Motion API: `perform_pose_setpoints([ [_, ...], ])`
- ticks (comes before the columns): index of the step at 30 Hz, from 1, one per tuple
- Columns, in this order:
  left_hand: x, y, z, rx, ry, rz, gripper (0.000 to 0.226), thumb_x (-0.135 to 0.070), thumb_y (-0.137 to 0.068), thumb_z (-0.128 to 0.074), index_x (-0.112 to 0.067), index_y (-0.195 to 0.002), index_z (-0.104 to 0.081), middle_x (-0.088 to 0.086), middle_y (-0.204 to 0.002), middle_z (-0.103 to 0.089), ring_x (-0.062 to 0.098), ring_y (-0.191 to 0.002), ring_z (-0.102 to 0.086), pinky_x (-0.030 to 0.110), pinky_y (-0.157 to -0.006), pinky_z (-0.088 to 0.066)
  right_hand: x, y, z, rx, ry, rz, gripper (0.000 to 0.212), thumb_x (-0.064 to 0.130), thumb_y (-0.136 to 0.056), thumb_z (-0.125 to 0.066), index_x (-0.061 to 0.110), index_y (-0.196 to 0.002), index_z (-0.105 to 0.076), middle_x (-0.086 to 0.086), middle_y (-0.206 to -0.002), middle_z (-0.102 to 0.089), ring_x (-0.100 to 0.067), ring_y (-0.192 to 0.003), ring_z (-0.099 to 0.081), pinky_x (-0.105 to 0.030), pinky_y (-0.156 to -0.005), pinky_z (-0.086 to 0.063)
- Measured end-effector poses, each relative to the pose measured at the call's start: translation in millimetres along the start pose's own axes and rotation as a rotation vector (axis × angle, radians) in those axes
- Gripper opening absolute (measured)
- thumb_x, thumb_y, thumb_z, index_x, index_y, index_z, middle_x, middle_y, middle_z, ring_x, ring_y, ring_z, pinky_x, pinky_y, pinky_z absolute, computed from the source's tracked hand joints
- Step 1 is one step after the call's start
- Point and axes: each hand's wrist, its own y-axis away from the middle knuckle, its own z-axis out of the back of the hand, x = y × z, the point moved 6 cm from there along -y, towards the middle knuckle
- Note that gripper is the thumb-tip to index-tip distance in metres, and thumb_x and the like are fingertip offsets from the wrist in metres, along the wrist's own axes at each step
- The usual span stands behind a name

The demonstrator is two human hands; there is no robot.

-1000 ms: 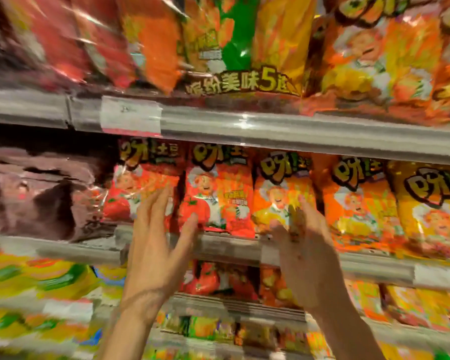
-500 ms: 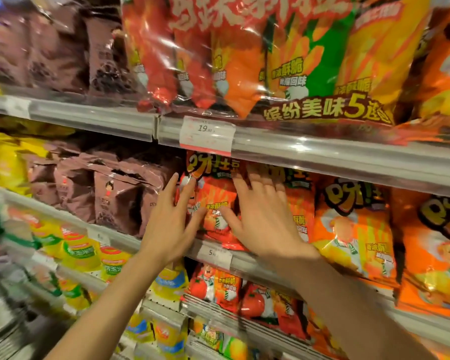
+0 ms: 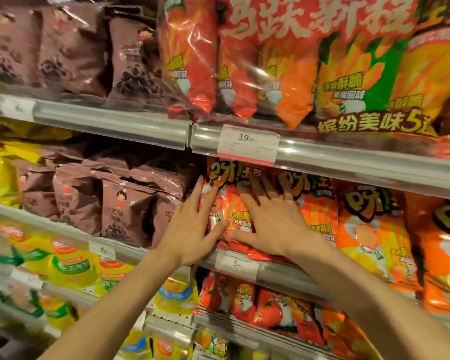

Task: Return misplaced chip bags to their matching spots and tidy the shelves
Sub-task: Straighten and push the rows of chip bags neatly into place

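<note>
Both hands have slid left along the shelf; the left hand (image 3: 192, 227) and right hand (image 3: 273, 224) now press flat, fingers spread, on the glossy red-orange foil chip bag (image 3: 229, 216) at the row's left end on the middle shelf. It looks light, puffy and slippery; best pinched at its crimped seams, gently, as the chips would crush.

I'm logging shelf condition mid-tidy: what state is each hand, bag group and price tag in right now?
left hand: open, fingers straight, pressing the red chip bag's left edge; no grip.
right hand: open, flat on the bag front.
red chip bag: upright on the middle shelf, between both hands.
brown bags: standing, crumpled, leaning.
orange bags: upright, facing out.
price tag 19: clipped to the upper rail.
</note>
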Motion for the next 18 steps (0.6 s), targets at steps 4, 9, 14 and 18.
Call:
perform_pose_setpoints([
  [4,-4,-3,9,-0.04,0.009,-0.045,0.07,-0.059,-0.099,-0.039,-0.029,-0.159,-0.016,0.011,-0.168,-0.005,0.029,-0.148,-0.026,0.047,-0.117,-0.031,1,3,0,0.014,0.031,-0.029,0.107,0.093,-0.077,-0.02,0.029,-0.16,0.002,-0.007,-0.167,-0.017,-0.032,-0.153,-0.017,-0.058,-0.12,-0.005],
  [9,-16,-29,33,-0.206,0.045,-0.072,0.054,-0.04,-0.104,-0.043,-0.017,-0.151,-0.035,0.014,-0.16,-0.025,0.03,-0.139,-0.033,0.044,-0.113,-0.036,5,7,-2,-0.034,0.068,-0.031,0.103,0.089,-0.081,-0.019,0.026,-0.16,-0.001,-0.007,-0.167,-0.017,-0.029,-0.155,-0.006,-0.061,-0.12,-0.001],
  [14,-15,-61,16,-0.065,0.171,-0.031,0.063,-0.044,-0.1,-0.039,-0.021,-0.157,-0.023,0.017,-0.162,-0.02,0.039,-0.143,-0.031,0.05,-0.115,-0.035,6,10,-3,-0.069,0.071,-0.033,0.102,0.088,-0.082,-0.02,0.024,-0.161,-0.008,-0.006,-0.166,-0.023,-0.029,-0.155,-0.009,-0.063,-0.117,-0.006],
  [18,-11,-65,8,-0.021,0.128,-0.054,0.067,-0.049,-0.099,-0.033,-0.024,-0.159,-0.018,0.018,-0.163,-0.017,0.039,-0.146,-0.026,0.052,-0.118,-0.029,7,11,-5,-0.065,0.091,-0.041,0.101,0.088,-0.083,-0.02,0.024,-0.161,-0.009,-0.006,-0.165,-0.025,-0.03,-0.154,-0.009,-0.063,-0.117,-0.003],
])
